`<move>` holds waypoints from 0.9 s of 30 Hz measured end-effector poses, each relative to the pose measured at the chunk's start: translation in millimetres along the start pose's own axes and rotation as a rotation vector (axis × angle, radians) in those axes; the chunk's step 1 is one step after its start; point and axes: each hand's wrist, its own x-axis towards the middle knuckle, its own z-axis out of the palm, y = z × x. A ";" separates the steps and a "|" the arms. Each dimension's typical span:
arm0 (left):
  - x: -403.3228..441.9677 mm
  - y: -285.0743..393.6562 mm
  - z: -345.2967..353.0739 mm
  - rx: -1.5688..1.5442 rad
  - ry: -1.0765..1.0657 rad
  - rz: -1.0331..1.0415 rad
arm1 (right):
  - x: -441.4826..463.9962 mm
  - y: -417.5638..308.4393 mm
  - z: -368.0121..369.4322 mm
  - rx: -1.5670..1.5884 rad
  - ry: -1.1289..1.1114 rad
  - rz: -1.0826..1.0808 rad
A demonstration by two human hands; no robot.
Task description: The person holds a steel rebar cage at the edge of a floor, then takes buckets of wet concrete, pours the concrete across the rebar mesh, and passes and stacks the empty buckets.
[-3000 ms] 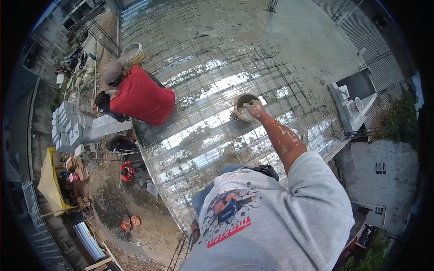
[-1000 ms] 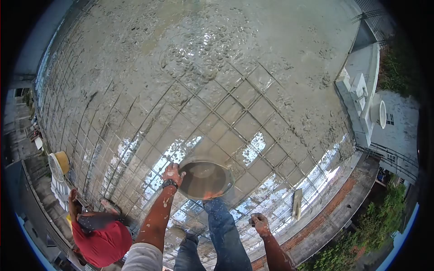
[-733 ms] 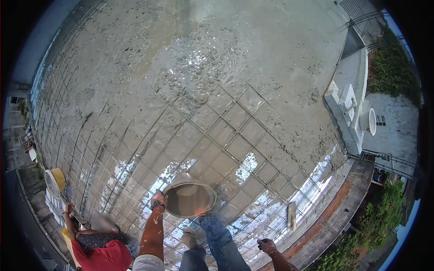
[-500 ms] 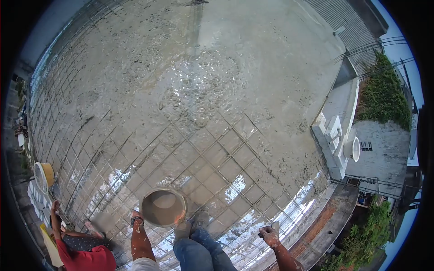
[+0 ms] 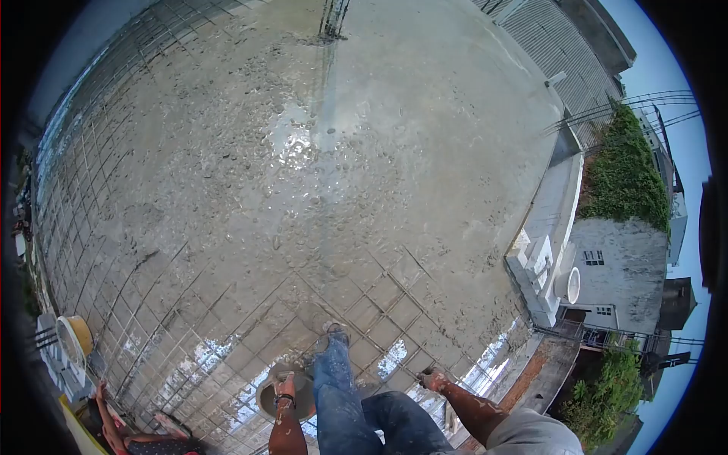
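The bucket [image 5: 305,396] looks plastic, the concrete [image 5: 318,182] rough and glossy.

Blue jeans [image 5: 334,387], pale-flecked — a light grey right sleeve [image 5: 535,434] — dark left wristband [image 5: 285,399], perhaps a watch.

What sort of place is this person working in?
Likely an outdoor building site: wet-looking grey concrete spreads ahead, a grid of thin steel bars shows nearby, and the left hand holds a round grey bucket.

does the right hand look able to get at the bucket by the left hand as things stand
Probably not directly: a leg in jeans comes between the right hand and the bucket, so it would likely have to go around.
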 end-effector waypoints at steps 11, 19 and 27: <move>21.5 177.0 -15.9 -0.081 -0.025 0.264 | -38.4 -318.1 -144.5 0.052 0.034 -0.493; -4.1 235.4 -25.7 -0.501 -0.048 0.119 | 19.3 -282.6 -152.2 -0.019 0.138 -0.598; 11.3 205.6 0.5 -0.306 0.034 -0.057 | 62.7 -310.6 -210.4 0.003 -0.144 -0.509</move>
